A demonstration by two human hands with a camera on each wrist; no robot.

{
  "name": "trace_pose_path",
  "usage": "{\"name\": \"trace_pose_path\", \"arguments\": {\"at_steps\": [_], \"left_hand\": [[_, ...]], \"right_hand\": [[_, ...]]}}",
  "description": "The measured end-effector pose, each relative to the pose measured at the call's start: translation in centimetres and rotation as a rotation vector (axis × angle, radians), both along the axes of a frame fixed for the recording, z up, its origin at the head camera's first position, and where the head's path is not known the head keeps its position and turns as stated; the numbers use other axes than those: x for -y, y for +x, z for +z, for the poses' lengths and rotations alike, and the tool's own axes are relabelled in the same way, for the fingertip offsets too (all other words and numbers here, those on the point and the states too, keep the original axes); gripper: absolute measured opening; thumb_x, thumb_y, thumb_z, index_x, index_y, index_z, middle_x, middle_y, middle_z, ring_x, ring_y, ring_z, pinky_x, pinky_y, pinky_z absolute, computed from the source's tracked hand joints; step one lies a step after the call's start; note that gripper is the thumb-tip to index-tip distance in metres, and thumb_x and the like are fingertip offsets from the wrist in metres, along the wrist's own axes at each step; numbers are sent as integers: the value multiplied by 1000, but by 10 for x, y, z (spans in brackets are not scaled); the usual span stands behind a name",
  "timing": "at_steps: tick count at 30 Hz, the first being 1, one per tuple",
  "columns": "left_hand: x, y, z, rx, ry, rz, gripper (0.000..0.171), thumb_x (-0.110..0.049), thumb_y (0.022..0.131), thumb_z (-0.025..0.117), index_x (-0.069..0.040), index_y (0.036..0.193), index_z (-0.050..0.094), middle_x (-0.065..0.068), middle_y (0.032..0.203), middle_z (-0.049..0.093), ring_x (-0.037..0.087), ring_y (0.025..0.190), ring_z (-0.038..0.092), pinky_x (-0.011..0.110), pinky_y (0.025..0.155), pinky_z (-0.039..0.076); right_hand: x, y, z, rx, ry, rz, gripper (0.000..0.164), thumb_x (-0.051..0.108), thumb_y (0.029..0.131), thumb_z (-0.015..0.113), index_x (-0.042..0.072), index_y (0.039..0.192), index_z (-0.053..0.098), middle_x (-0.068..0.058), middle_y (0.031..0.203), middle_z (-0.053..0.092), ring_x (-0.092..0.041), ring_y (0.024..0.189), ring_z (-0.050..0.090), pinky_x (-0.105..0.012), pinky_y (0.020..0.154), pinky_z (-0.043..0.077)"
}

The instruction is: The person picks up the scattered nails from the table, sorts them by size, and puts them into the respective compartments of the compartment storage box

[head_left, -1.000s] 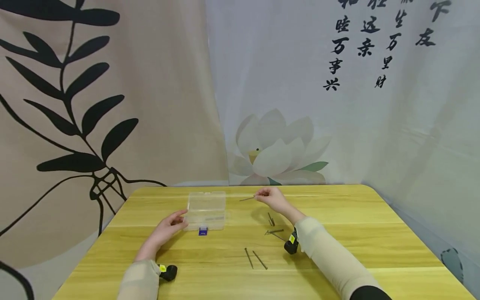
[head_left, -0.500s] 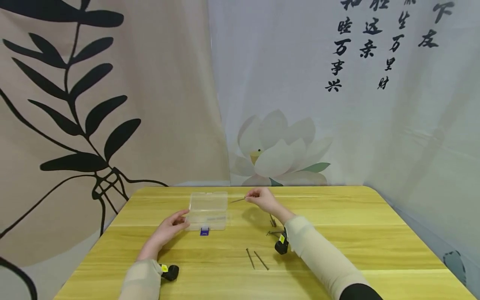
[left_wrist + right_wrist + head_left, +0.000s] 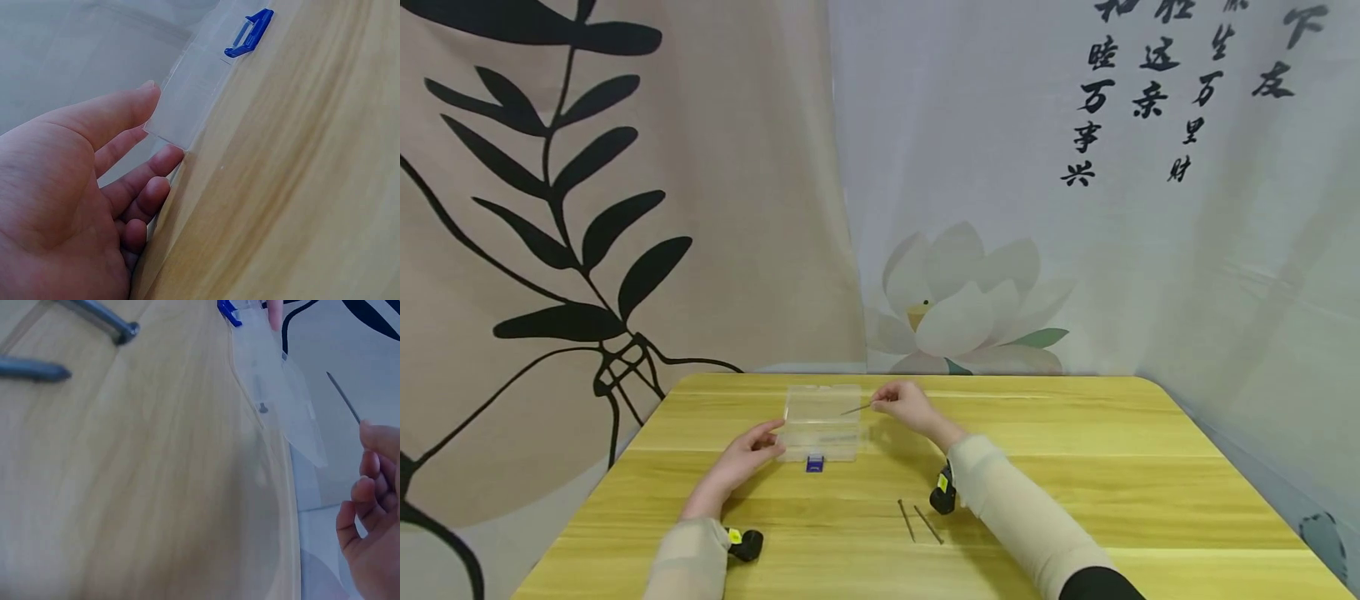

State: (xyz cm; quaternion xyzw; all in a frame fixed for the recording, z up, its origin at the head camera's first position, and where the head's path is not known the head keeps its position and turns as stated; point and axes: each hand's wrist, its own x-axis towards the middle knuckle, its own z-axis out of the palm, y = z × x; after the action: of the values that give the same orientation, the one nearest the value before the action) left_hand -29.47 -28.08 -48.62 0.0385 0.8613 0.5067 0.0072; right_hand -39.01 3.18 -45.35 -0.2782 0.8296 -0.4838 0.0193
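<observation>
A clear plastic box with its lid laid back stands toward the far side of the table. A blue latch sits on its front edge. My left hand touches the box's left side with loosely bent fingers; in the left wrist view the thumb lies at its corner. Between thumb and fingertips, my right hand pinches a thin nail, held tilted in front of the lid. In the right wrist view the nail points away from the hand, and a nail head shows through the box.
Two nails lie on the wooden table near the front middle. The right wrist view shows two nails up close at top left. Black wrist cameras hang under both sleeves. A printed curtain stands behind the table.
My right hand has moved left with the nail, from beside the box to over its right side. The right forearm now covers the nails behind it. My left hand stays at the box.
</observation>
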Motion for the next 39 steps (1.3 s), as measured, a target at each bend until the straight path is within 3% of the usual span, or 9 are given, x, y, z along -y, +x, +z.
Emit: {"name": "trace_pose_path", "arguments": {"at_steps": [5, 20, 29, 39], "left_hand": [[0, 0, -2, -1, -7, -8, 54, -20, 97, 62, -5, 145, 44, 19, 129, 53, 33, 117, 46, 50, 97, 37], [-5, -2, 0, 6, 12, -8, 54, -21, 96, 63, -6, 145, 45, 19, 130, 52, 33, 117, 46, 52, 98, 36], [-2, -4, 0, 2, 17, -12, 56, -22, 96, 63, -4, 145, 43, 20, 130, 52, 33, 116, 46, 51, 96, 37], [2, -3, 0, 9, 4, 3, 54, -21, 96, 63, -5, 145, 44, 18, 128, 53, 31, 115, 47, 48, 97, 37]], "right_hand": [[9, 2, -8, -23, -2, 26, 9, 9, 91, 67, 1, 91, 73, -3, 86, 68, -9, 70, 53, -25, 63, 46], [29, 5, -15, -111, 204, 35, 6, 9, 89, 69, 8, 85, 74, 5, 75, 64, -6, 63, 48, -23, 60, 41], [31, 2, -15, -57, 211, 88, 6, 8, 89, 69, 5, 87, 74, 2, 77, 68, -5, 60, 50, -21, 55, 43], [18, 1, -8, -35, 169, 139, 13, 14, 92, 66, 5, 92, 75, 0, 87, 71, -6, 67, 54, -24, 61, 45]]}}
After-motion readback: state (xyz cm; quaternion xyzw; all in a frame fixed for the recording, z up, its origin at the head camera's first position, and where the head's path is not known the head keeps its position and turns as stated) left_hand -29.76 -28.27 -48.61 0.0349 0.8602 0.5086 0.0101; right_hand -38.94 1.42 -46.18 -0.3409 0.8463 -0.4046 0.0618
